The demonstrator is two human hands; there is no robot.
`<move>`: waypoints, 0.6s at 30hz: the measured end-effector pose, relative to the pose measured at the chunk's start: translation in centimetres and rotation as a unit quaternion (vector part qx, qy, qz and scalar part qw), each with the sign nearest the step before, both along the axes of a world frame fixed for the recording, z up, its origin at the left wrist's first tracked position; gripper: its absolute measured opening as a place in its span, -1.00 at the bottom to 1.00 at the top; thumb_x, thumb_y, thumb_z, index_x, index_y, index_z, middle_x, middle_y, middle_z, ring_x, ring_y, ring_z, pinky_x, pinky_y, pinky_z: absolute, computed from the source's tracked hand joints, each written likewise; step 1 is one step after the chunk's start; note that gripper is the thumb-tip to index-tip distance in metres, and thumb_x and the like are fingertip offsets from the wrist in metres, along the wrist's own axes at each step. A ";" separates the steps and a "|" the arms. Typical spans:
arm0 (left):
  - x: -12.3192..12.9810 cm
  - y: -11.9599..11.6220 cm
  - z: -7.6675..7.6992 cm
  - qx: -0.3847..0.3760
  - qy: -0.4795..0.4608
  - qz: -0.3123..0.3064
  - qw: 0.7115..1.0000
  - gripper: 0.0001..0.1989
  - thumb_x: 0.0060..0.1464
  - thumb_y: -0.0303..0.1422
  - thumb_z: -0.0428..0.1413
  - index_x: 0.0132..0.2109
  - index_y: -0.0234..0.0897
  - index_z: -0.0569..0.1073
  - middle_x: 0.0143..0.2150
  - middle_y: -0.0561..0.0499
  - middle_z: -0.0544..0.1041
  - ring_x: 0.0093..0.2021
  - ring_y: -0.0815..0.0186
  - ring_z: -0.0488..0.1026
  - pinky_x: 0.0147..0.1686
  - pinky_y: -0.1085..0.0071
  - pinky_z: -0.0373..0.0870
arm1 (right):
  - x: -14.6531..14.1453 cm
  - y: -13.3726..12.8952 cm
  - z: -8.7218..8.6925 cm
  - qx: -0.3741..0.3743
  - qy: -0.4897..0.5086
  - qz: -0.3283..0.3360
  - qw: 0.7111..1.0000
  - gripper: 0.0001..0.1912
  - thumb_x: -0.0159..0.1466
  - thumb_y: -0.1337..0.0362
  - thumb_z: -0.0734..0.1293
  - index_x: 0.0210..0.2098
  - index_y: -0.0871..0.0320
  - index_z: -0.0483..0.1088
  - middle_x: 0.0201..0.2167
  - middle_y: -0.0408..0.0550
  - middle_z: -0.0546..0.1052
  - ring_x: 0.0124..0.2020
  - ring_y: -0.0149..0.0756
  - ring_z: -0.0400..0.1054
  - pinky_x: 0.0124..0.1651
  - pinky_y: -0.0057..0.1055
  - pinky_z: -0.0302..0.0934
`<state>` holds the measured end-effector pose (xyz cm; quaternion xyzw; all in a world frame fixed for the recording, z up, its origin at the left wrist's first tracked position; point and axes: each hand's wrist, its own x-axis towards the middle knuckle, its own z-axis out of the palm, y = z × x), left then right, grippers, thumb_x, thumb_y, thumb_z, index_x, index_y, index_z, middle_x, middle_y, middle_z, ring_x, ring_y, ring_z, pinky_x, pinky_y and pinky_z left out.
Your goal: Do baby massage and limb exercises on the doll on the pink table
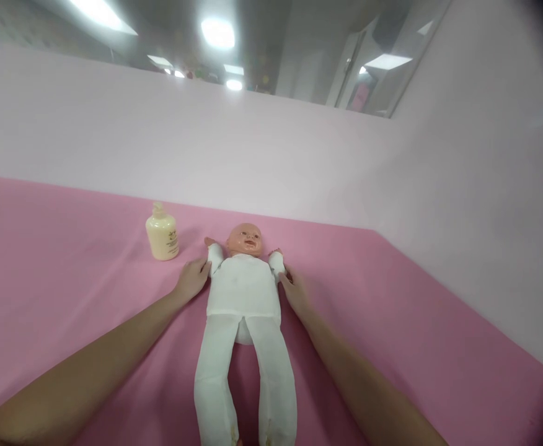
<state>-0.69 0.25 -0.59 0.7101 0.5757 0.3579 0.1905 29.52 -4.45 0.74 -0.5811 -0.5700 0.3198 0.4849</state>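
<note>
A baby doll [243, 288] with a white cloth body lies face up, its head toward the wall and both arms raised beside the head. My left hand [194, 279] is closed at the doll's arm on the left, the fingers and thumb gripping the white upper arm. On the other side my right hand [294, 290] holds the doll's other arm, thumb in front and fingers partly hidden behind it. The doll's feet are mostly cut off by the lower edge of the view.
A cream-coloured pump bottle [162, 234] stands upright to the left of the doll's head. Pink cloth [90, 248] covers the surface. A pale wall [234, 148] rises behind it and along the right, with a reflective glass panel [253, 56] above.
</note>
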 end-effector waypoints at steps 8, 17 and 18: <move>0.1 -0.5 0.3 -0.055 -0.180 -0.055 0.981 -0.58 0.13 -0.09 0.02 -0.03 -0.25 0.55 -0.13 -0.07 0.63 -0.06 0.05 0.50 -0.01 0.16 0.38 | 0.1 0.1 -0.3 -0.003 0.076 0.001 0.997 -0.43 0.14 0.17 0.31 0.16 0.06 0.31 0.19 0.01 0.43 0.19 -0.13 0.33 0.27 -0.10 0.18; 0.6 -0.3 0.1 -0.093 -0.446 -0.096 0.885 -0.60 -0.24 -0.36 0.25 -0.15 -0.31 0.58 -0.11 -0.14 0.65 -0.07 0.04 0.56 0.04 0.08 0.43 | 0.4 0.2 -0.3 0.047 0.198 0.034 0.978 -0.72 -0.02 0.25 0.39 -0.26 0.05 0.46 -0.20 -0.07 0.60 -0.13 -0.12 0.48 0.00 -0.14 0.38; 0.6 -0.2 0.0 -0.096 -0.440 -0.101 0.887 -0.67 -0.28 -0.38 0.23 -0.23 -0.31 0.58 -0.16 -0.13 0.65 -0.09 0.05 0.56 0.05 0.06 0.43 | 0.4 0.5 -0.7 0.054 0.182 0.031 0.981 -0.82 -0.01 0.23 0.39 -0.36 0.06 0.44 -0.28 -0.07 0.59 -0.20 -0.14 0.48 -0.06 -0.15 0.39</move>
